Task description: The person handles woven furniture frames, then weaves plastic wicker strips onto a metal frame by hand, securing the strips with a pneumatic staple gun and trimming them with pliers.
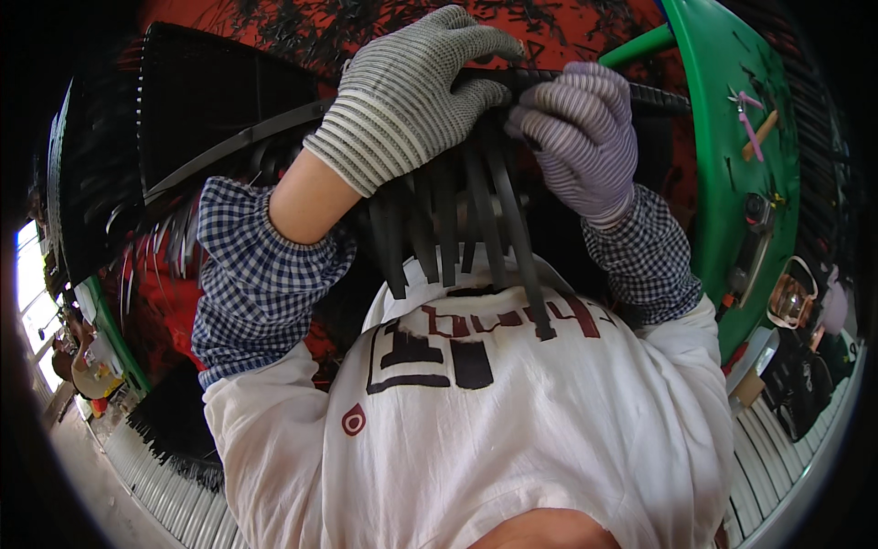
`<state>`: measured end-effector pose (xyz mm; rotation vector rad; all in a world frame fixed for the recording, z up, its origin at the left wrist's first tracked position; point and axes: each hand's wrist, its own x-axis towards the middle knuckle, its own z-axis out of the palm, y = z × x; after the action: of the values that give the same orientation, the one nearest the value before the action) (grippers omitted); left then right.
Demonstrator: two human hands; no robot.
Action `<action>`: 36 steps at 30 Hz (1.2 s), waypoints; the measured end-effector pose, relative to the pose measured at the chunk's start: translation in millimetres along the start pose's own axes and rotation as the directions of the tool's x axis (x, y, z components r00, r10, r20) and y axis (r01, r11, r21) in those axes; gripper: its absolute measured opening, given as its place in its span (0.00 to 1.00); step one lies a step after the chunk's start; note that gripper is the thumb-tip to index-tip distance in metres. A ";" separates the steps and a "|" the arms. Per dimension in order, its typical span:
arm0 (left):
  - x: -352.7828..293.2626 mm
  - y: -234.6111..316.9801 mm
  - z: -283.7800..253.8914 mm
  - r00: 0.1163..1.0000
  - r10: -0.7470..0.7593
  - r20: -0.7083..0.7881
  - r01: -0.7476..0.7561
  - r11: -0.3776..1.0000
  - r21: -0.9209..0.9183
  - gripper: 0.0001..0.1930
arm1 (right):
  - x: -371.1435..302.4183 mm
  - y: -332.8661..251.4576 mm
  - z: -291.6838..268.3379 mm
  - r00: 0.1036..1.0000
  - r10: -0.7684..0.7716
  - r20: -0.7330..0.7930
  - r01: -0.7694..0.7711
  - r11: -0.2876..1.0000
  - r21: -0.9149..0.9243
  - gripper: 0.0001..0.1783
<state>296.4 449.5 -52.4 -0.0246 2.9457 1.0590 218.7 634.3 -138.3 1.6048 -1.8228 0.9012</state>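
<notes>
Nearest, left of the green table (715, 64), flat black strips (481, 212) hang toward the wearer's white shirt (558, 439). Just beyond: ribbed black band (660, 99), long axis roughly left–right, right end pointing at the table. Right hand (585, 128) is nearer that table, fingers bent together against the band; contact hidden, grip cannot be told. Left hand (412, 96), farther from the table, arches over the band, thumb and index parted; hold unclear. Farthest: dark scraps (315, 35), left of the table.
</notes>
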 end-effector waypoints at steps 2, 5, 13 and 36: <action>5.8 -22.4 14.1 0.991 0.131 -0.039 -0.132 0.991 -0.035 0.14 | -13.4 -4.5 2.5 1.000 0.028 0.012 -0.027 0.998 -0.061 0.12; 10.1 -38.2 24.9 0.953 0.268 -0.141 -0.252 0.960 0.120 0.17 | -19.2 -6.2 10.4 0.998 0.048 -0.039 -0.051 0.995 -0.083 0.13; 11.0 -29.5 27.5 0.953 0.236 -0.189 -0.253 0.965 -0.069 0.14 | -20.7 -8.0 7.8 0.996 0.063 -0.057 -0.066 0.996 -0.052 0.13; -4.1 -14.0 10.0 0.977 0.047 -0.206 -0.017 0.989 0.145 0.15 | 87.0 5.3 -3.7 0.957 0.267 0.115 -0.291 0.893 0.344 0.03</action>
<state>300.8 445.1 -68.9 -0.0934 3.2137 0.8979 201.1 583.1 -69.9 1.6173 -2.0618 1.3948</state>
